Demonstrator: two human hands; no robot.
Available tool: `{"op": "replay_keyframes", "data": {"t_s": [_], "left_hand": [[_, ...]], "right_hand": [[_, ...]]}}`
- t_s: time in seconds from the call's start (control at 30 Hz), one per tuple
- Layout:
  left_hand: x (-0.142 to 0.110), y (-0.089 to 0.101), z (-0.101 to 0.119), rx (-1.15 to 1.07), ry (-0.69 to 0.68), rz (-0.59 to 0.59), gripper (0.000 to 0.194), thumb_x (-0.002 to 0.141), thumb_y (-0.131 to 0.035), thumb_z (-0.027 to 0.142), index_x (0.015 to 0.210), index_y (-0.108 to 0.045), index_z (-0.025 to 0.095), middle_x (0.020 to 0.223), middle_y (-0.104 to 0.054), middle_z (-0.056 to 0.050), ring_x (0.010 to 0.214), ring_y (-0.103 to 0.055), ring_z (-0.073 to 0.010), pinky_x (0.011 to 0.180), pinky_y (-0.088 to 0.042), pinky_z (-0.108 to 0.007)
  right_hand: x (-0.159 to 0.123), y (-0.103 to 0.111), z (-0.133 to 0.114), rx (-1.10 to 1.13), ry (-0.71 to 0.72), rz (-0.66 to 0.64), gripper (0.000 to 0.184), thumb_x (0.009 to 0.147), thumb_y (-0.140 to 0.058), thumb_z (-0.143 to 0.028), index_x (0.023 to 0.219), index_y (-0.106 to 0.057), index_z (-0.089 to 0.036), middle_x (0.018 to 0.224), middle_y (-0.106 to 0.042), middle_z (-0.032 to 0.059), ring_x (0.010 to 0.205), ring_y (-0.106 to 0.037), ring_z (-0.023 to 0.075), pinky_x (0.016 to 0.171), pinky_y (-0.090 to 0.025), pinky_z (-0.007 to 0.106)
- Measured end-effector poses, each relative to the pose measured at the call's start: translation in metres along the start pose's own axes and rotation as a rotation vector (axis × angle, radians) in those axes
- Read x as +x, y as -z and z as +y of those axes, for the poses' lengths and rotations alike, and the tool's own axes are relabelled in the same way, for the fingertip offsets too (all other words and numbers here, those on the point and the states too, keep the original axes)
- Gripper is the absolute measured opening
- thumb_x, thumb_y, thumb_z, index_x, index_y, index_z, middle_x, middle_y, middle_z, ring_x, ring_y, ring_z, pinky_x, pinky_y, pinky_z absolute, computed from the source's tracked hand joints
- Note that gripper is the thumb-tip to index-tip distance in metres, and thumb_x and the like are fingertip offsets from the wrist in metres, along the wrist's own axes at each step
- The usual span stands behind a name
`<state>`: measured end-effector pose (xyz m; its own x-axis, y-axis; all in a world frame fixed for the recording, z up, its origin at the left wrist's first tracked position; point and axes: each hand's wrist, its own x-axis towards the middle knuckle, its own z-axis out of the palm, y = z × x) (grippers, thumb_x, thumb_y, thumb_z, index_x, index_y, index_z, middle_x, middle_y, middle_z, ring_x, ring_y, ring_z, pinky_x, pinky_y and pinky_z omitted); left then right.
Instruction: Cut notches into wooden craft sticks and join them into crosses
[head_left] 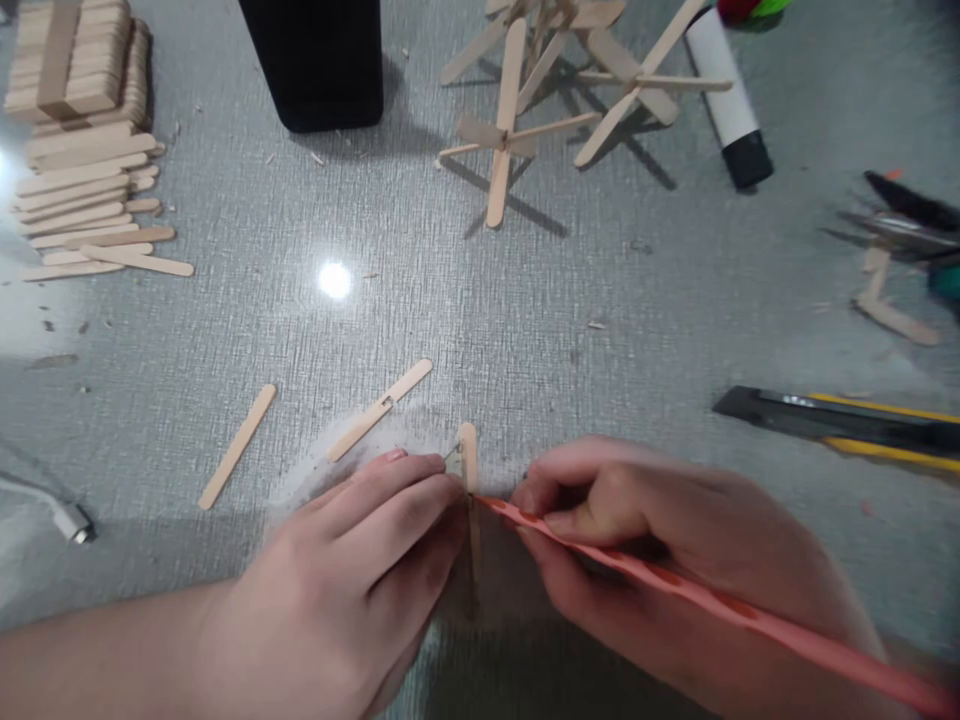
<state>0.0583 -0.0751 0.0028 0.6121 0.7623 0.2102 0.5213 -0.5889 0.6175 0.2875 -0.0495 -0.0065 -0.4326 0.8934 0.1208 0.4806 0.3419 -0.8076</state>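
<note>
My left hand [345, 580] is closed, its fingertips pressed at the left edge of a wooden craft stick [469, 455] that points away from me. What lies under those fingers is hidden. In a writing grip, my right hand [652, 540] holds a pink pencil [705, 598] with darker spots along it. The pencil's tip touches the stick near its middle, just beside the left fingertips. Beyond my left hand lies a notched craft stick [409, 381], with a small cut at its middle. Farther left is a plain craft stick [238, 445].
Stacked craft sticks [90, 200] lie at the far left near a black container [322, 65]. Crossed-stick assemblies [506, 130] stand at the back beside a white glue stick [727, 95]. A utility knife [840, 425] is at right, pliers-like tools [907, 225] behind it, a cable plug [71, 520] at left.
</note>
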Motion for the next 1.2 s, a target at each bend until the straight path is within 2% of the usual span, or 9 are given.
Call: {"op": "replay_keyframes", "data": {"t_s": [0.23, 0.5, 0.83, 1.2], "left_hand": [[0.0004, 0.0001, 0.0006, 0.009, 0.005, -0.007, 0.019, 0.096, -0.058, 0.004, 0.110, -0.071, 0.003, 0.119, -0.072, -0.011, 0.118, -0.065, -0.0212, 0.113, -0.054, -0.032], [-0.0023, 0.0012, 0.0009, 0.047, 0.013, -0.028, 0.017, 0.098, -0.059, 0.007, 0.109, -0.071, 0.005, 0.122, -0.072, -0.009, 0.122, -0.064, -0.0211, 0.117, -0.050, -0.030], [-0.0007, 0.0000, 0.0024, 0.039, 0.008, -0.034, 0.017, 0.098, -0.058, 0.006, 0.110, -0.070, 0.004, 0.121, -0.071, -0.009, 0.122, -0.063, -0.0203, 0.117, -0.050, -0.030], [0.0007, 0.0006, 0.0014, 0.022, 0.017, -0.025, 0.018, 0.097, -0.056, 0.004, 0.108, -0.070, 0.003, 0.118, -0.072, -0.010, 0.117, -0.064, -0.0201, 0.115, -0.052, -0.031]], "right_hand": [[0.0013, 0.0009, -0.0006, -0.005, 0.013, -0.003, 0.024, 0.086, -0.063, -0.013, 0.074, -0.047, -0.025, 0.077, -0.073, -0.0067, 0.058, -0.068, 0.0057, 0.052, -0.051, 0.014], [0.0005, 0.0012, -0.0003, -0.023, 0.057, -0.034, 0.029, 0.083, -0.063, -0.007, 0.071, -0.041, -0.023, 0.072, -0.070, -0.0090, 0.054, -0.064, 0.0023, 0.052, -0.048, 0.012], [0.0011, -0.0004, 0.0013, -0.047, 0.004, -0.020, 0.023, 0.082, -0.064, -0.011, 0.070, -0.049, -0.024, 0.077, -0.073, -0.0069, 0.058, -0.066, 0.0051, 0.052, -0.049, 0.014], [0.0018, 0.0004, 0.0011, -0.050, 0.028, -0.028, 0.024, 0.084, -0.062, -0.012, 0.072, -0.044, -0.023, 0.074, -0.071, -0.0094, 0.056, -0.064, 0.0018, 0.052, -0.047, 0.011]]}}
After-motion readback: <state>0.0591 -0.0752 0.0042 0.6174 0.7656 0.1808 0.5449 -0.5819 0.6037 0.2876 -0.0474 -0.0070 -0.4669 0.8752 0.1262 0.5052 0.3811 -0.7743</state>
